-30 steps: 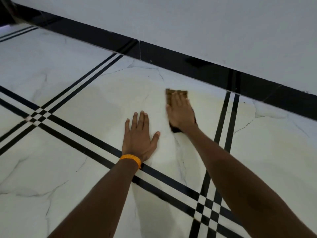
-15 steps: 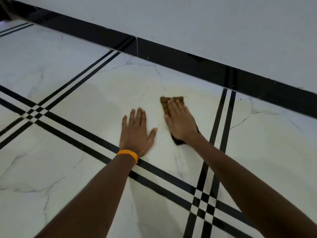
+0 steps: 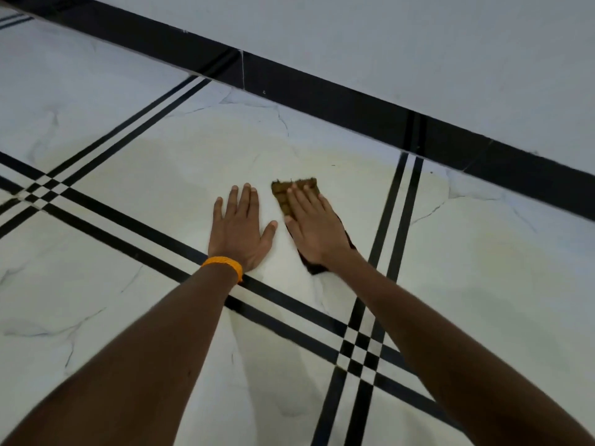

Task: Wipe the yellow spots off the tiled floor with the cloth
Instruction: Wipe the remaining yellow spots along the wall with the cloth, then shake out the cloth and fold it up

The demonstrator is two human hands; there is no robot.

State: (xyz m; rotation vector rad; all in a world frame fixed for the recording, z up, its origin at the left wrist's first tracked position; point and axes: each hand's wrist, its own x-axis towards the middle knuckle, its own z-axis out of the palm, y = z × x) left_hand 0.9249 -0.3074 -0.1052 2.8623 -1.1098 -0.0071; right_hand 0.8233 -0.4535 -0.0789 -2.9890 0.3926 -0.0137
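— Both hands flat, fingers spread: left hand (image 3: 240, 228) bare on tiled floor (image 3: 128, 175), right hand (image 3: 314, 225) pressing cloth (image 3: 291, 193).
— Cloth's long axis? Along right fingers, toward wall (yellow spots (image 3: 360, 169) just beyond).

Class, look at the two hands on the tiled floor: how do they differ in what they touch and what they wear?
The left hand lies flat on bare tile, while the right hand presses on the brown cloth. The left wrist carries an orange band; the right wrist is bare. Both hands are open, palms down, fingers pointing toward the wall.
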